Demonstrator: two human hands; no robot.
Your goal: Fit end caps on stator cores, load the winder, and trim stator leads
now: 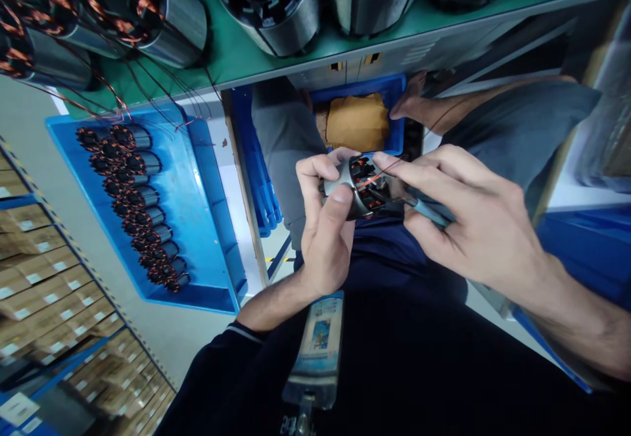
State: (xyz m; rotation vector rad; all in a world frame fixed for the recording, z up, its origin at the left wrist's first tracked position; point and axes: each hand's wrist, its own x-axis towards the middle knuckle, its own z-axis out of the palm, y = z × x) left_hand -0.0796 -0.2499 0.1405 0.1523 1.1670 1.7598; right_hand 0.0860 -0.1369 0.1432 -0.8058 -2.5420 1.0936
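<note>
My left hand grips a motor stator, a metal ring with black inserts and copper windings, its wound end turned toward my right hand. In that hand is a small hand tool with a blue-grey handle; its metal end is close to the stator's open end, and its exact kind is partly hidden by my fingers. My right index finger reaches to the stator's rim, beside a thin copper wire that crosses the windings.
Ahead, a green bench top bears several larger-looking stators, some trailing wires. A blue bin at left holds rows of wound stators. Below the bench sits a blue crate with a yellow-brown piece. Stacked cartons stand far left.
</note>
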